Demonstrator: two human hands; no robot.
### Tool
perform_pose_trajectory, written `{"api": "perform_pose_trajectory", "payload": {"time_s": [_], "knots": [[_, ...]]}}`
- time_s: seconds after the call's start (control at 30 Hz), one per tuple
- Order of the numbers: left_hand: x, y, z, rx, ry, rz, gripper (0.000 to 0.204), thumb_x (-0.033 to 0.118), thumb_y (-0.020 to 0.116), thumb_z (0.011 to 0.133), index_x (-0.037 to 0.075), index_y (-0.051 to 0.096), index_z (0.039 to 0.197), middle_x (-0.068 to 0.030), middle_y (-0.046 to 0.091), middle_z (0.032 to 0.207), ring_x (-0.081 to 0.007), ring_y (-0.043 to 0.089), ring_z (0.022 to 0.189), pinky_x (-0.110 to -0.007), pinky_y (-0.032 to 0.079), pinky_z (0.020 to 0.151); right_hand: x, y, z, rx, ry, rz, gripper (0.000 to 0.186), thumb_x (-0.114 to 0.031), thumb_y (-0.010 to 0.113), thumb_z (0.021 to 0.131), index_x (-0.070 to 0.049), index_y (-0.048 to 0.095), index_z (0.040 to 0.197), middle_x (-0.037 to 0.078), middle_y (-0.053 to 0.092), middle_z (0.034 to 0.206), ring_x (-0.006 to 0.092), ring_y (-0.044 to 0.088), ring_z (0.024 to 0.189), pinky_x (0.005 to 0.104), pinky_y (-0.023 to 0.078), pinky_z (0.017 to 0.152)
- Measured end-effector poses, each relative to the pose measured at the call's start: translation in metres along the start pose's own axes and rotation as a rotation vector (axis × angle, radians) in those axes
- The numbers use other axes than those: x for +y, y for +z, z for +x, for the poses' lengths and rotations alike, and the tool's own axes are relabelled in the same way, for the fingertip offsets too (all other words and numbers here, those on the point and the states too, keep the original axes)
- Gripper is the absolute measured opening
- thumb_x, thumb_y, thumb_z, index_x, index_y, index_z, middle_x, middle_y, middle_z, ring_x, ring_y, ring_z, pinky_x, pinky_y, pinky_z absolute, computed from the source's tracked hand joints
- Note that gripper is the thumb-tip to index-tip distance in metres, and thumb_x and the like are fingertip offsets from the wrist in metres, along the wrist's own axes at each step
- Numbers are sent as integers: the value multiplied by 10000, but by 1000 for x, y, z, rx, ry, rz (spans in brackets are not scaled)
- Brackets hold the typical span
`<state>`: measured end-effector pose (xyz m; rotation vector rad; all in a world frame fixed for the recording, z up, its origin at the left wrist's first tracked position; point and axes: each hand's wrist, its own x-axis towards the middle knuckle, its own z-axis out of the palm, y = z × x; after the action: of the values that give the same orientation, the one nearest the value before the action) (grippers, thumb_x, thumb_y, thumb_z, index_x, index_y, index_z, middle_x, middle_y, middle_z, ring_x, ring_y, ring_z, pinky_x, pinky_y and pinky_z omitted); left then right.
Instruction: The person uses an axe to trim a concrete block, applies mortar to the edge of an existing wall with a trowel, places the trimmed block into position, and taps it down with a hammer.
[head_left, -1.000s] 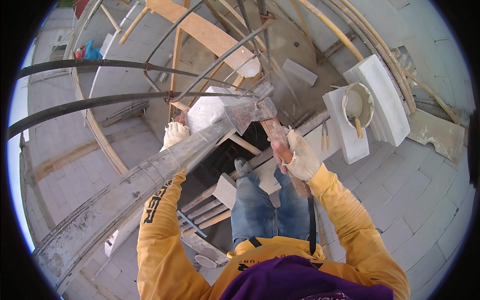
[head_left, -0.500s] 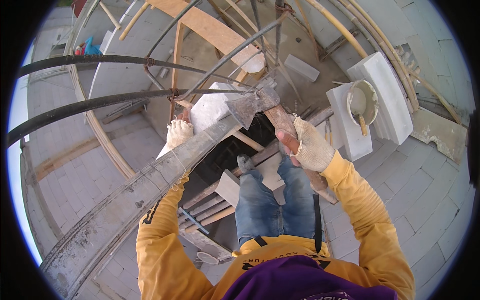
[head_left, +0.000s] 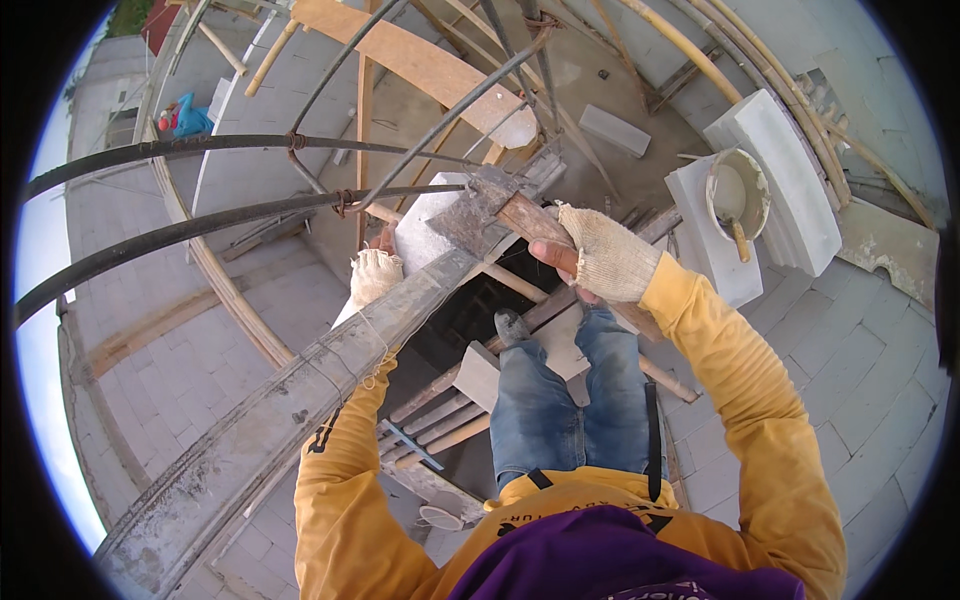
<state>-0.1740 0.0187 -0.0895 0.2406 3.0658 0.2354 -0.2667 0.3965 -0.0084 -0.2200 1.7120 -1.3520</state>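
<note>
My right hand [head_left: 610, 255], in a cream fingerless glove, is closed round the wooden handle of a hatchet [head_left: 530, 218]. The hatchet's worn grey head [head_left: 470, 212] lies over the right side of a white building block [head_left: 420, 218]; I cannot tell whether they touch. Beyond a long grey concrete beam [head_left: 300, 400], my gloved left hand [head_left: 376, 274] is closed on the block's left side, its fingertips partly hidden. The beam passes over my left wrist.
Bent dark steel bars [head_left: 220, 145] cross at the upper left. A bucket with a wooden-handled tool [head_left: 738, 195] stands on white blocks [head_left: 715, 255] to the right. Poles and a plank [head_left: 420, 65] lie beyond. A person in blue [head_left: 188, 118] is far off at upper left.
The hatchet and my right hand have moved left relative to the block, so the blade now overlaps the block more. My left hand keeps its place on the block. The whole view has shifted slightly.
</note>
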Motion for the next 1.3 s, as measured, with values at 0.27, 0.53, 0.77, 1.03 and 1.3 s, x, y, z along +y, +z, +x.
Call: {"api": "perform_pose_trajectory", "payload": {"time_s": [0.27, 0.53, 0.77, 1.03, 1.3], "knots": [[1, 2, 4, -42, -45, 48, 787, 319, 731, 823, 58, 443, 1507, -185, 661, 1177, -389, 632, 995, -507, 505, 851, 5, -17, -32, 171, -80, -307, 705, -573, 585, 999, 116, 579, 1146, 333, 660, 922, 508, 659, 944, 499, 523, 832], [6, -3, 6, -53, -62, 3, 790, 321, 735, 811, 59, 447, 1498, -189, 650, 1184, -392, 621, 1016, -506, 499, 865, 14, -8, -11, 201, -154, -368, 751, -610, 579, 989, 129, 597, 1117, 354, 657, 967, 518, 647, 992, 513, 517, 843], [8, -3, 2, -62, -73, -11, 792, 323, 738, 801, 61, 450, 1491, -193, 640, 1191, -395, 612, 1034, -504, 494, 878, 10, -16, 3, 152, -213, -332, 651, -583, 610, 989, 67, 582, 967, 222, 599, 744, 364, 635, 733, 431, 494, 699], [11, -3, -5, -58, -89, -13, 795, 326, 741, 789, 62, 454, 1482, -197, 629, 1198, -398, 602, 1055, -503, 488, 893, -1, -8, -12, 187, -324, -517, 544, -462, 655, 974, 75, 620, 1054, 301, 652, 854, 478, 669, 855, 484, 531, 751], [12, -5, -1, -35, -77, -17, 798, 328, 745, 777, 63, 458, 1473, -202, 618, 1206, -402, 591, 1075, -502, 482, 907, 6, 14, -67, 227, -441, -1200, 500, -207, 747, 820, -115, 642, 1300, 91, 710, 1122, 276, 694, 1016, 406, 538, 889]]}}
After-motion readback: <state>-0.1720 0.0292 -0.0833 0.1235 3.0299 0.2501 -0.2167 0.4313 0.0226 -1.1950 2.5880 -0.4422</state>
